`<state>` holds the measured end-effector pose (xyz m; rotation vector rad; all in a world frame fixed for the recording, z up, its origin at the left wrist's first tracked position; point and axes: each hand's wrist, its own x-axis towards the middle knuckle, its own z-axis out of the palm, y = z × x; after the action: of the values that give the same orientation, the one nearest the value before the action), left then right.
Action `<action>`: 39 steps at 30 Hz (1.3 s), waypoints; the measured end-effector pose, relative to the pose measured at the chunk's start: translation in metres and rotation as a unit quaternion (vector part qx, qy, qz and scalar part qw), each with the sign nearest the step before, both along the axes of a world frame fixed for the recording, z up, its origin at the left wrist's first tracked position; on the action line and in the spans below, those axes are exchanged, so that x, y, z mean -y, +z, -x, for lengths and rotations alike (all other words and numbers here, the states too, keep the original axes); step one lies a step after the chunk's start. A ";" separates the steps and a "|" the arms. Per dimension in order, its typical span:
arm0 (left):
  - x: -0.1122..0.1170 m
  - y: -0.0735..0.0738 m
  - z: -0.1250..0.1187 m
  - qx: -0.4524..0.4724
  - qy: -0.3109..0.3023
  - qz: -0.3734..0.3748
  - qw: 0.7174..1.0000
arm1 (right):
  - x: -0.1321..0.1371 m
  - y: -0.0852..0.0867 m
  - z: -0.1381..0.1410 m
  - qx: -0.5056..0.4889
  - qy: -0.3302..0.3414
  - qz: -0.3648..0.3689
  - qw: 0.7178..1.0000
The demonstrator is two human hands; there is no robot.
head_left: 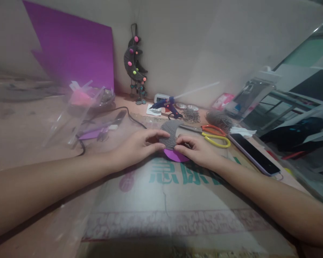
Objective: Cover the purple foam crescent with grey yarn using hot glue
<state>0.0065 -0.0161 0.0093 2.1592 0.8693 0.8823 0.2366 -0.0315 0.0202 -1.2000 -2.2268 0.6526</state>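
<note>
A crescent wrapped in grey yarn (168, 129) is held between my two hands over the printed board. Out of its lower end shows a smooth purple part (176, 155), which has no yarn on it. My left hand (140, 145) pinches the crescent's left edge with thumb and fingers. On the other side, my right hand (197, 147) has its fingertips closed at the lower right of the yarn wrapping. Whether a loose yarn end lies in those fingertips I cannot make out.
Scissors (216, 140) with orange and yellow handles lie right of the crescent, beside a phone (254, 152). Behind are a blue glue gun (164, 104), a grey yarn ball (220, 120) and a decorated moon hanging (131, 62). A purple sheet (78, 43) leans at back left.
</note>
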 end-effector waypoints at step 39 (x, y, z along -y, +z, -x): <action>-0.019 -0.005 0.004 0.076 0.103 0.024 0.991 | -0.005 -0.004 -0.003 -0.068 -0.100 -0.018 0.992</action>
<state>0.0023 0.0027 0.0040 1.9558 1.0385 1.1003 0.2394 -0.0261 0.0158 -1.2997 -1.9667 0.5916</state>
